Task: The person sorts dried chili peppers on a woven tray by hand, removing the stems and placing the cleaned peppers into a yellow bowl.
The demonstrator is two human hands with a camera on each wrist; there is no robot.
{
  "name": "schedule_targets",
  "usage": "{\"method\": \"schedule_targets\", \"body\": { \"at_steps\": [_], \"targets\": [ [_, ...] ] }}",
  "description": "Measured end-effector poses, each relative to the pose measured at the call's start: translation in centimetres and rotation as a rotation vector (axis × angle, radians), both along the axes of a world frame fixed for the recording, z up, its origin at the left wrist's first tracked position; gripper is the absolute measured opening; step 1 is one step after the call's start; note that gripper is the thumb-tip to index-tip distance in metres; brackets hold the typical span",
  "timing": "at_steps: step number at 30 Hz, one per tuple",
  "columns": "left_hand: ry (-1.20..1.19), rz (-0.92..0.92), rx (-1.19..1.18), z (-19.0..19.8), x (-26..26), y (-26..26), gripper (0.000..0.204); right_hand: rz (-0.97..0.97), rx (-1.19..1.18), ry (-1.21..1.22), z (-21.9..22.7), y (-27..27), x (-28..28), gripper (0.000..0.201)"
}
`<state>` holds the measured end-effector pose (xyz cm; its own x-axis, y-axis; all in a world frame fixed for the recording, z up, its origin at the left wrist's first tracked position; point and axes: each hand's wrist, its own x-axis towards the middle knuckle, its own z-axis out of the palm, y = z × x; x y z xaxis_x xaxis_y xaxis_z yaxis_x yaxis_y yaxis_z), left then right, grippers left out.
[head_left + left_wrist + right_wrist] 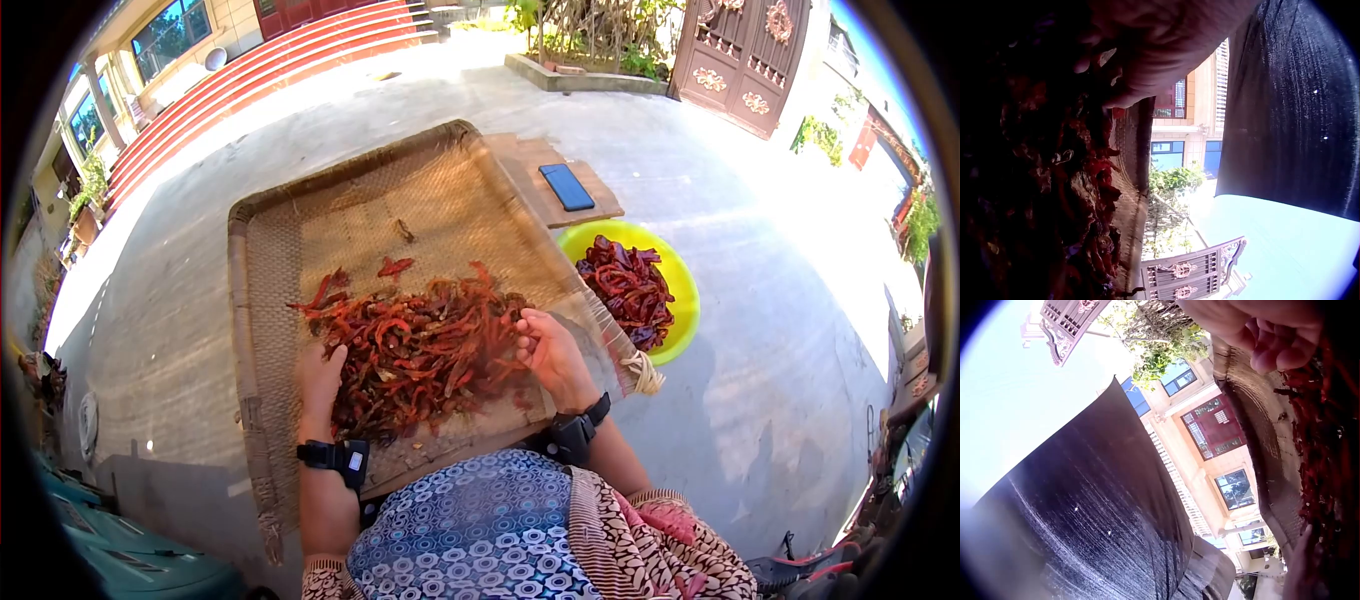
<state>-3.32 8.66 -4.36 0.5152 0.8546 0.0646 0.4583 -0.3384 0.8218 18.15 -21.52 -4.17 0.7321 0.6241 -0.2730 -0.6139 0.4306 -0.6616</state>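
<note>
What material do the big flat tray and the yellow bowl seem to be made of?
The tray looks like woven bamboo or reed: matt tan, with a visible weave and a bound rim. The yellow bowl is probably plastic: a smooth, bright, evenly coloured surface.

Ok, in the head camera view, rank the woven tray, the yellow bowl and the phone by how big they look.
1. Woven tray, by far the largest, though it is also nearest the camera.
2. Yellow bowl, clearly smaller.
3. Phone, smallest; it lies farther back on a wooden board, which shrinks it somewhat.
</note>
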Motion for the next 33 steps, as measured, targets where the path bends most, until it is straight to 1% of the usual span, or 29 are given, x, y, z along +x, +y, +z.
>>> {"method": "schedule_targets", "body": {
  "at_steps": [2,5,8,11,14,16,17,20,21,24,25,28,30,31,33],
  "targets": [
    [-0.077,-0.010,-0.103,0.7,0.0,-0.6,0.030,-0.003,-0.007,-0.008,0.0,0.1,0.0,0.019],
    [-0.240,0.012,-0.169,0.7,0.1,-0.6,0.025,-0.004,-0.005,-0.037,0.0,0.2,0.1,0.019],
    [-0.280,0.093,-0.060,1.5,0.0,-1.0,0.021,-0.001,-0.008,-0.074,0.4,0.3,-0.1,0.018],
    [-0.238,0.042,-0.093,3.8,0.0,-2.5,0.024,-0.001,-0.019,-0.121,0.5,0.7,-0.4,0.017],
    [-0.182,-0.136,-0.105,2.6,0.3,-2.4,0.027,0.019,-0.049,-0.140,0.9,1.0,-1.2,0.016],
    [-0.169,-0.093,-0.079,3.0,0.4,-3.2,0.026,0.040,-0.065,-0.138,0.6,1.2,-1.1,0.015],
    [-0.179,-0.083,-0.083,2.4,0.5,-2.6,0.024,0.038,-0.058,-0.137,0.7,1.2,-1.1,0.014],
    [-0.465,-0.073,-0.231,3.7,0.2,-2.7,0.022,0.040,-0.090,-0.140,1.0,1.4,-1.2,0.013],
    [-0.612,-0.148,-0.337,4.0,-0.2,-2.6,0.018,0.040,-0.080,-0.156,1.4,1.4,-1.4,0.012],
    [-0.843,-0.297,-0.606,5.1,-0.2,-3.3,0.014,0.103,-0.124,-0.288,2.2,1.9,-2.1,0.013],
    [-0.846,-0.329,-0.650,5.6,-0.1,-3.8,0.012,0.152,-0.154,-0.344,2.6,2.1,-2.4,0.014],
    [-0.828,-0.465,-0.875,5.6,0.0,-4.5,0.012,0.313,-0.215,-0.532,3.8,3.3,-3.9,0.016],
    [-0.785,-0.530,-0.919,5.6,0.3,-5.2,0.012,0.449,-0.213,-0.688,4.1,4.2,-4.6,0.017],
    [-0.777,-0.574,-0.944,5.3,0.5,-5.4,0.012,0.502,-0.231,-0.738,4.2,4.8,-5.0,0.022],
    [-0.748,-0.656,-0.992,5.0,0.8,-6.0,0.013,0.594,-0.287,-0.785,5.6,5.5,-6.3,0.024]
  ]
}}
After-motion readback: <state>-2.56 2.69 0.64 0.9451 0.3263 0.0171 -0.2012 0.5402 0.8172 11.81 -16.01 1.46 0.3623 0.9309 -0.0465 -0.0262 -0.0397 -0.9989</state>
